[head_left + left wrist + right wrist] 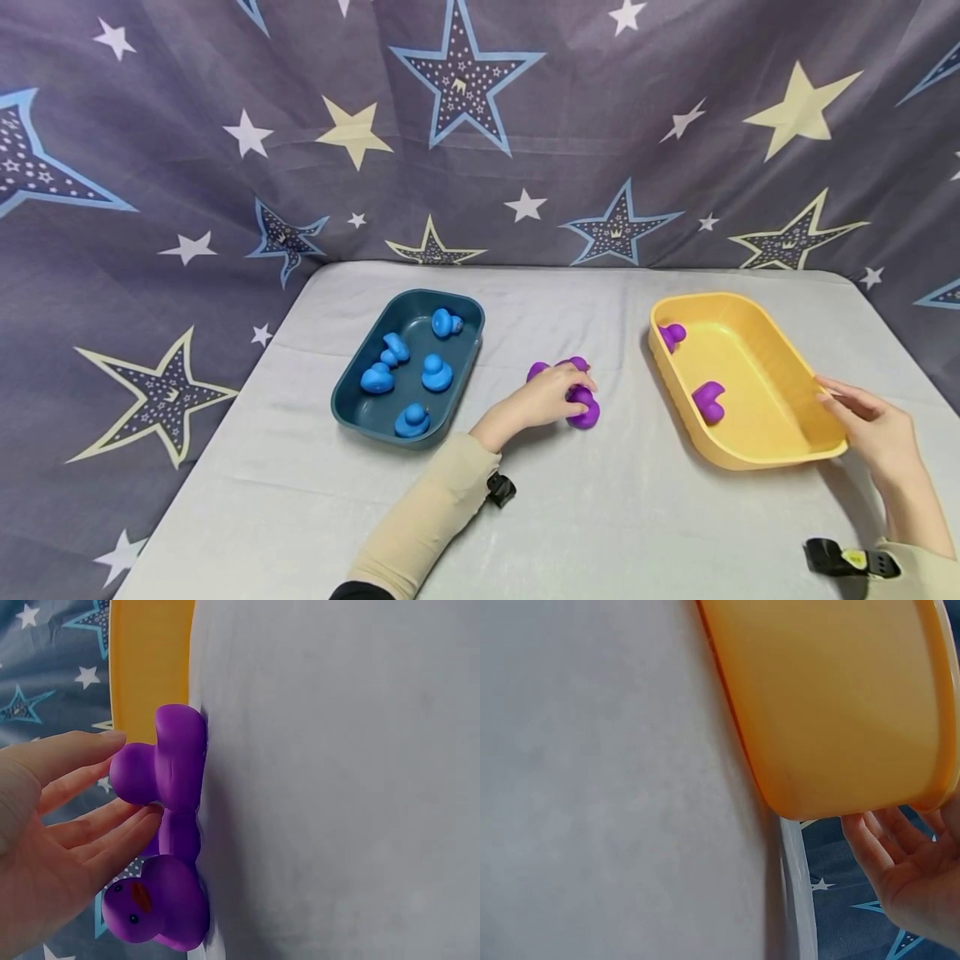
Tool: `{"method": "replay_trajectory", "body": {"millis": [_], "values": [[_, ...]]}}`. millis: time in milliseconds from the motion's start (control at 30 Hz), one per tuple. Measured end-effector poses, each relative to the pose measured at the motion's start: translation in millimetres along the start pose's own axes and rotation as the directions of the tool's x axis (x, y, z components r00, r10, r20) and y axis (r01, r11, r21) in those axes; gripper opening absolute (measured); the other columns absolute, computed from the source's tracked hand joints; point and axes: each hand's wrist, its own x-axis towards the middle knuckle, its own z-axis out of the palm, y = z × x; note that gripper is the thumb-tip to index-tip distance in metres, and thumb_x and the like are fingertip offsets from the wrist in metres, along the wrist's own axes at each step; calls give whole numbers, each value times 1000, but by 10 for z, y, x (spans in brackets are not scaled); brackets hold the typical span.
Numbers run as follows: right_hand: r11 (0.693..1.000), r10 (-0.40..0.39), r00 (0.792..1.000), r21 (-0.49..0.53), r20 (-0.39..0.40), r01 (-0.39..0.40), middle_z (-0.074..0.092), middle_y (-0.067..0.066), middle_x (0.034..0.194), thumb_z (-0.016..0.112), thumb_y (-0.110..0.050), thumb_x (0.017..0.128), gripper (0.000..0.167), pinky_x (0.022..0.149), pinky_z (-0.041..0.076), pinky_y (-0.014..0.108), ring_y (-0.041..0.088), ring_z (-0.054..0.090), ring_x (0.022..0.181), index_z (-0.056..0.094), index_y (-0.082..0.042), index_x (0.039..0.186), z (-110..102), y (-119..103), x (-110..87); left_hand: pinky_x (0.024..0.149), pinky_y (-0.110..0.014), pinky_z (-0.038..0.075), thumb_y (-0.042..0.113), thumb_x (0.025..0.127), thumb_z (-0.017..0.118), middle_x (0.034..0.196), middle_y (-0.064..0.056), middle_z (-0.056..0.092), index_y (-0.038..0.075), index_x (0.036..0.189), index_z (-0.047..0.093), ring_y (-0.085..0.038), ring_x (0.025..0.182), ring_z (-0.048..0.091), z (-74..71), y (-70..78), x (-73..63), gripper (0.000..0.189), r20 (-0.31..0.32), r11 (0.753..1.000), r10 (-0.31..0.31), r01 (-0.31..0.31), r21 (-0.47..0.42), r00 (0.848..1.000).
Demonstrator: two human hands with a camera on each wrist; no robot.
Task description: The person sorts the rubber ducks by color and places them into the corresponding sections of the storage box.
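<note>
My left hand (546, 398) is at a small group of purple rubber ducks in the middle of the table. In the left wrist view its thumb and fingers lie around the head of one purple rubber duck (182, 761). Another purple duck (176, 904), its orange beak and eyes showing, lies beside the fingers; one between them is partly hidden. On the right, my right hand (885, 429) holds the rim of a yellow tray (765, 375), its fingers against the outer wall. Two purple ducks, one near the far left corner (672, 335) and one lower (708, 402), lie inside.
A dark teal tray (408, 312) with several blue rubber ducks stands to the left of my left hand. White cloth (600, 517) covers the table. A grey star-patterned curtain (525, 183) hangs behind its back edge and along the sides.
</note>
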Motion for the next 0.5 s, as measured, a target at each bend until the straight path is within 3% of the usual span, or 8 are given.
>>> {"method": "replay_trajectory", "body": {"millis": [200, 500], "values": [[1000, 4, 1000, 4, 7, -4, 58, -31, 77, 60, -11, 83, 26, 57, 40, 5, -15, 52, 70, 67, -32, 97, 13, -56, -26, 90, -21, 35, 15, 81, 64, 107, -4, 58, 9, 106, 62, -14, 103, 50, 19, -10, 23, 26, 9, 1000, -3, 3, 13, 1000], [1000, -5, 1000, 2, 8, 5, 58, -31, 78, 61, -11, 83, 26, 57, 41, 5, -14, 52, 70, 67, -30, 100, -19, 32, 16, 88, -19, 35, 15, 80, 64, 103, -3, 59, 8, 104, 63, -13, 98, 51, 36, -1, 49, 25, 14, 1000, -9, 9, 15, 1000]]}}
